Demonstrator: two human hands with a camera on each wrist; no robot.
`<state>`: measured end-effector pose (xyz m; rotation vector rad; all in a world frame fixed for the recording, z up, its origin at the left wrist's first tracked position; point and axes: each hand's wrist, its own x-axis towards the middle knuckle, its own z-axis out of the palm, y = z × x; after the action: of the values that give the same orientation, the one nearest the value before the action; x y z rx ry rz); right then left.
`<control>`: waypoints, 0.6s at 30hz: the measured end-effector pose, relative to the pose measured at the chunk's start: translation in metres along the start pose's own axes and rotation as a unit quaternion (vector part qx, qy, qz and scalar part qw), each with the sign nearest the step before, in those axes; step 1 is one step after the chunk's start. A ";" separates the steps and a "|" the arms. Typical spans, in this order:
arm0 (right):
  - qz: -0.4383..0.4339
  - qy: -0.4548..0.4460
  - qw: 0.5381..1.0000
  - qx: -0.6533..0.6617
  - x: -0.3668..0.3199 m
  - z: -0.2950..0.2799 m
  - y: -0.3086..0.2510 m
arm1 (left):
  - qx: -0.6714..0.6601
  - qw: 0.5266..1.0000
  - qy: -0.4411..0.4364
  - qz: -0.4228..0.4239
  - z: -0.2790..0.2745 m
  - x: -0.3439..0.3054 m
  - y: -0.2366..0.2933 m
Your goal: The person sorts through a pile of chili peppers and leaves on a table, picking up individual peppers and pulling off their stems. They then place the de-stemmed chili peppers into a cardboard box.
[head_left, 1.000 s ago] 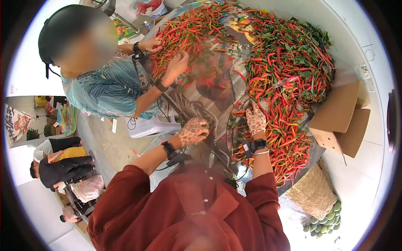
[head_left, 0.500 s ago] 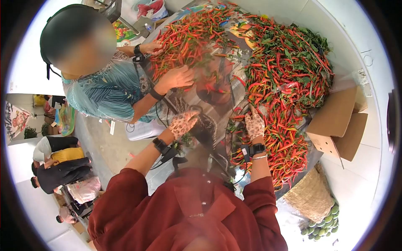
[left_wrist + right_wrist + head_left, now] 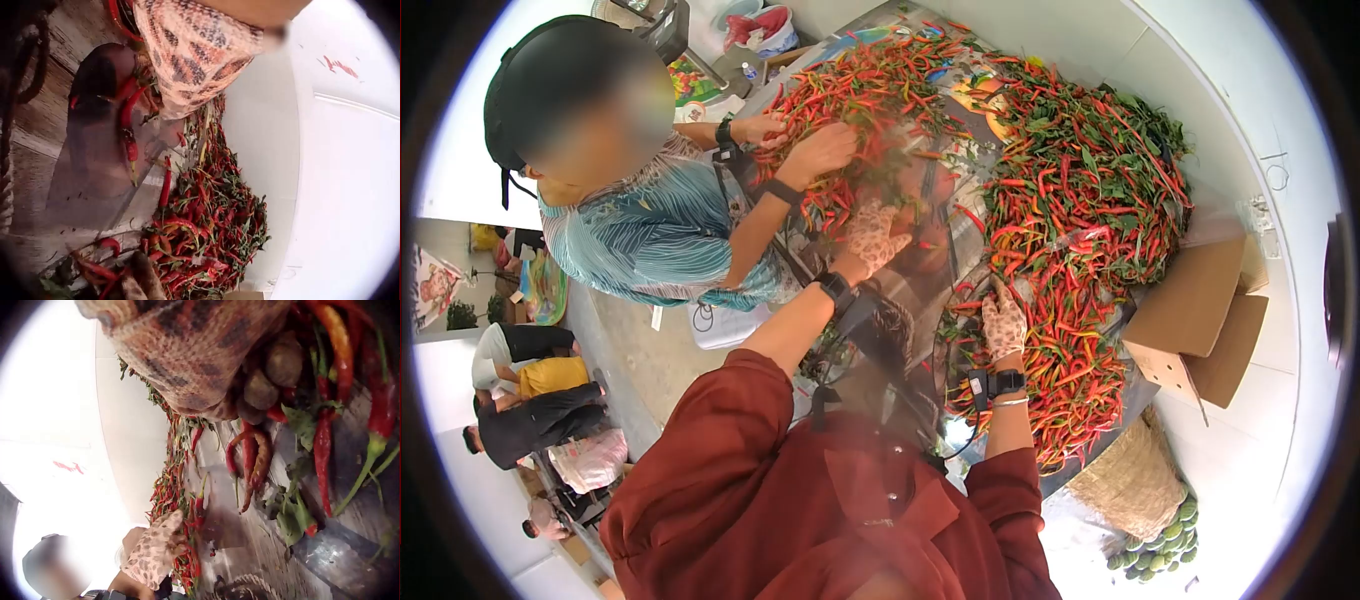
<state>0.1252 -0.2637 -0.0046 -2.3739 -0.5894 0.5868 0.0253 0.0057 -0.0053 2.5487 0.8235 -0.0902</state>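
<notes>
In a leopard-print glove, the left hand is over the middle of the table, thumb and fingers apart. Loose red chilies lie beside its glove; its fingertips are hidden in the left wrist view. At the near-left edge of the large chili heap, the gloved right hand has its fingers curled about chilies. Its bare fingertips are bunched, with red chilies below them and a green leaf beside them.
A person in a patterned teal shirt works at a smaller chili pile on the left. Coiled rope lies on the table. An open cardboard box and a woven sack stand at the right.
The left hand first moved left, then forward and right over the table, its fingers spreading. The right hand has stayed at the heap's edge. The other person's nearer hand has shifted.
</notes>
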 end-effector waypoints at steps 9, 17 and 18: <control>0.015 -0.006 1.000 0.009 0.002 -0.001 -0.002 | 0.001 0.998 0.034 0.052 -0.026 -0.004 -0.034; -0.007 0.021 0.999 0.044 0.004 0.006 0.006 | 0.056 0.995 -0.086 0.012 -0.033 0.085 0.003; -0.002 0.022 0.999 0.040 0.004 0.006 0.006 | 0.070 0.990 -0.119 -0.006 -0.032 0.099 0.002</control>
<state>0.1265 -0.2635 -0.0137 -2.3044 -0.5401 0.5452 0.1047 0.0718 0.0041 2.5967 0.7616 -0.4624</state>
